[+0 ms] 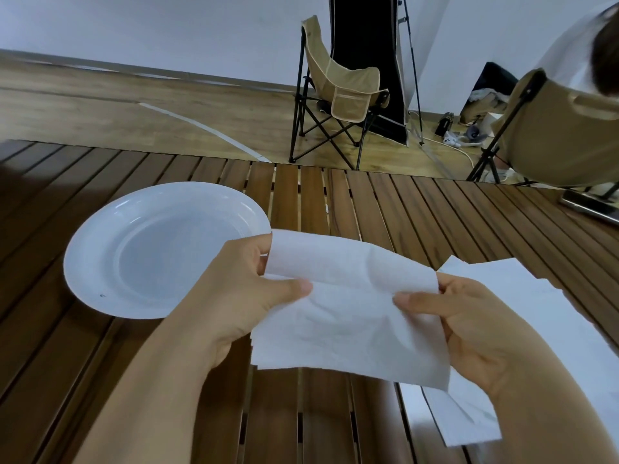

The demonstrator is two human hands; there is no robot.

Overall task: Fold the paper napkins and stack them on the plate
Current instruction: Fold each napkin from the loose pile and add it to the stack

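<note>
Stretching left to right above the slatted tabletop (335, 195), a white paper napkin (348, 316) is held by its two short ends, its long axis running across and its far edge curled up. The left end is pinched by the left hand (241, 289), thumb on top; the right end is pinched likewise by the right hand (469, 323). A white plate (87, 262) is seen just left, with bare slats beyond. More napkins (549, 316) are spread at the right.

The held napkin (348, 306) hides both hands' fingers behind it. The napkin pile (542, 329) and phone (593, 204) are cut off at the right edge.
</note>
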